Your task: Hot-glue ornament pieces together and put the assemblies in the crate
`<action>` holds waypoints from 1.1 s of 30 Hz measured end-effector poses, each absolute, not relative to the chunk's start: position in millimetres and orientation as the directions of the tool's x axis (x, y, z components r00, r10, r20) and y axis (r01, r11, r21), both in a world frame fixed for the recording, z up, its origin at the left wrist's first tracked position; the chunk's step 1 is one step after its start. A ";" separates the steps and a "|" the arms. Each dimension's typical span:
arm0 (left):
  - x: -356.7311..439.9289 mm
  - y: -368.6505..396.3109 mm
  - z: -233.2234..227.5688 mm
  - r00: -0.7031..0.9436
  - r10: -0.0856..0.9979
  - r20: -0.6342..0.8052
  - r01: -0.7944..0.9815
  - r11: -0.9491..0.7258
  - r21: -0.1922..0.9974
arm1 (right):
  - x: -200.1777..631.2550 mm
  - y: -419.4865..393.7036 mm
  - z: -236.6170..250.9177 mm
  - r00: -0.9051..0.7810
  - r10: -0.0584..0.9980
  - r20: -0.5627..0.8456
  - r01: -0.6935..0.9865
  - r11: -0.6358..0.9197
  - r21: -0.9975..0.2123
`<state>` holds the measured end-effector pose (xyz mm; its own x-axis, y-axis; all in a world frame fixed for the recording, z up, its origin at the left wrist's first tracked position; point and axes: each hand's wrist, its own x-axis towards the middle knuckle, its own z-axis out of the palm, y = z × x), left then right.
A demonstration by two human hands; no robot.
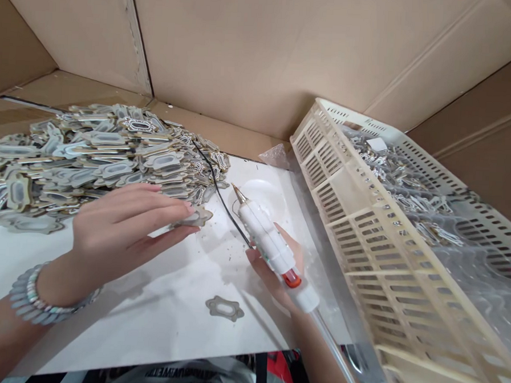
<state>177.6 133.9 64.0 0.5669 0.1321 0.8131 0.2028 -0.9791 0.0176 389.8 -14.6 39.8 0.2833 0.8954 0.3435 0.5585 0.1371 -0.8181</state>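
Observation:
My left hand [129, 222], with a beaded bracelet at its wrist, pinches a small grey ornate label frame [198, 217] between thumb and fingers. It hovers just in front of a large pile of similar frames [107, 155]. In my right hand [277, 272] is a white pen-shaped tool [266, 235] with a pointed metal nozzle, an orange part and a clear tube at its rear. Its nozzle points up and left, apart from the held frame. One single frame [224, 308] lies flat on the white board between my forearms.
A cream slotted plastic crate [343, 219] stands along the right, holding clear wavy trays and small metal pieces [393, 170]. Cardboard walls [245, 54] enclose the back and sides. A thin black cord [221, 195] runs from the pile towards my right hand across the white board [146, 323].

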 end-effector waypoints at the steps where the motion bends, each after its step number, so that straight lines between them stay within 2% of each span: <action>1: 176.7 133.7 64.6 0.570 0.131 0.811 0.191 -0.981 0.025 | 390.3 -15.5 39.2 0.264 0.894 0.363 0.579 0.154 -0.801; 8: 171.4 130.0 72.1 0.618 0.191 0.763 0.210 -0.975 0.073 | 393.6 -21.6 35.0 0.221 0.883 0.413 0.634 0.192 -0.749; 11: 171.5 130.0 73.3 0.620 0.184 0.762 0.225 -0.973 0.053 | 393.3 -20.8 34.4 0.171 0.879 0.446 0.624 0.254 -0.739; 16: 168.8 129.8 72.0 0.609 0.201 0.767 0.209 -0.974 0.089 | 391.5 -15.1 28.8 0.098 0.858 0.504 0.580 0.362 -0.729; 20: 163.9 125.0 74.7 0.665 0.264 0.698 0.228 -0.963 0.146 | 390.7 -14.6 23.0 0.059 0.866 0.496 0.590 0.371 -0.718; 23: 163.2 121.4 78.0 0.645 0.285 0.709 0.243 -0.956 0.164 | 391.2 -15.8 21.1 0.041 0.867 0.497 0.606 0.374 -0.702; 28: 160.0 122.7 77.3 0.650 0.277 0.708 0.275 -0.954 0.121 | 391.5 -17.3 21.3 0.015 0.875 0.485 0.669 0.352 -0.655; 33: 153.6 127.4 71.3 0.680 0.256 0.687 0.311 -0.949 0.045 | 390.9 -17.0 21.6 0.037 0.879 0.476 0.674 0.329 -0.661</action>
